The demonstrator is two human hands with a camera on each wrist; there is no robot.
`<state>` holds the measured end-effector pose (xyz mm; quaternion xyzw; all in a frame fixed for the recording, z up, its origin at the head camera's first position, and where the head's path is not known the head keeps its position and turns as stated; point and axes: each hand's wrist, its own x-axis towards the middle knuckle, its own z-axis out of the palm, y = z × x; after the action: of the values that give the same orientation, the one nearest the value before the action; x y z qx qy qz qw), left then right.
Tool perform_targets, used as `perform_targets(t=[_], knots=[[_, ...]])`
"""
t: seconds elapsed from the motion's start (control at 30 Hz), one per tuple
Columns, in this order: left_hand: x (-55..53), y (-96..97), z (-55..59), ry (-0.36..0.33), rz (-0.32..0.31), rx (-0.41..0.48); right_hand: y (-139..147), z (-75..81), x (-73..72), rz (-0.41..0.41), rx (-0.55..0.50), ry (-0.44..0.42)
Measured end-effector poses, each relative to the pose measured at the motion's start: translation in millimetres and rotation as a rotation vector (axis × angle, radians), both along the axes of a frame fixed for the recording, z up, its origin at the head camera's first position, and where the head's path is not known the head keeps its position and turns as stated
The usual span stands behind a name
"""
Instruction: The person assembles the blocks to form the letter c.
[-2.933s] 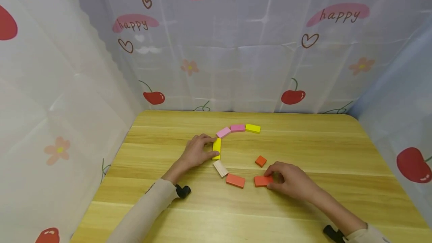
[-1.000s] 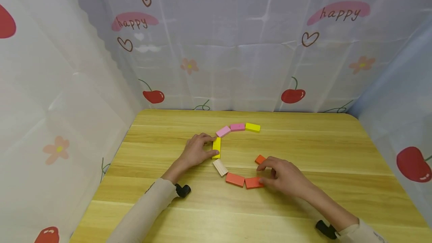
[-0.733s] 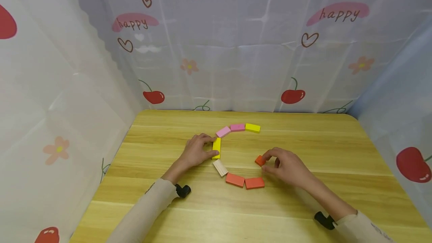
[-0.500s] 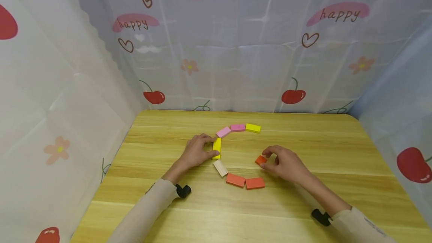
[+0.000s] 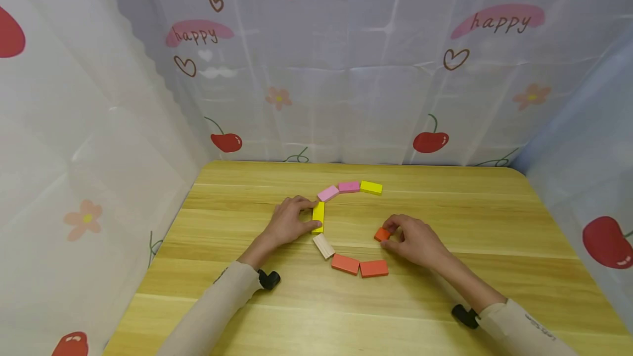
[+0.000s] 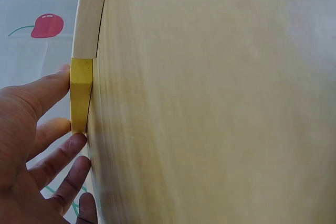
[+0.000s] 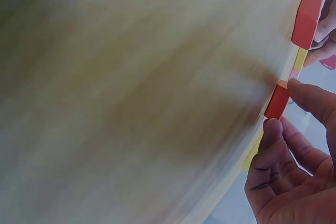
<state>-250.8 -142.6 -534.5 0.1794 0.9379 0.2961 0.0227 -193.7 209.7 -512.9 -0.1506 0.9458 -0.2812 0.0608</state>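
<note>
In the head view my left hand (image 5: pixel 289 221) holds a yellow wooden block (image 5: pixel 318 217), thumb near one end and index finger at the other. The left wrist view shows the same yellow block (image 6: pixel 81 95) lying end to end with a plain one. My right hand (image 5: pixel 417 239) pinches a small orange block (image 5: pixel 382 234) between thumb and fingertips. From the right wrist, the orange block (image 7: pixel 277 102) sits between thumb and index finger on the table. Beyond the left hand's block lie a natural wood block (image 5: pixel 323 246) and two orange-red blocks, one (image 5: pixel 345 263) beside another (image 5: pixel 373 268).
A light pink block (image 5: pixel 328 193), a darker pink one (image 5: pixel 349 187) and another yellow block (image 5: pixel 371 187) curve along the far side, forming an open ring with the rest. Everything lies on a wooden table (image 5: pixel 247 312), enclosed by a printed curtain (image 5: pixel 346 109).
The right orange-red block slid left against its neighbour and was let go. My right hand then moved up to the small orange block and took hold of it. The left hand stayed put.
</note>
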Motion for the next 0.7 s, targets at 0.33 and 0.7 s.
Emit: perform_targets(t=[0.33,0.7], knots=[[0.1,-0.3,-1.6,0.003,-0.005,0.003,4.6,3.3,3.9,0.02,0.023,0.009],[-0.4,-0.5,-3.3,0.015,-0.002,0.001,14.1,9.5,14.2,0.073,0.056,0.066]])
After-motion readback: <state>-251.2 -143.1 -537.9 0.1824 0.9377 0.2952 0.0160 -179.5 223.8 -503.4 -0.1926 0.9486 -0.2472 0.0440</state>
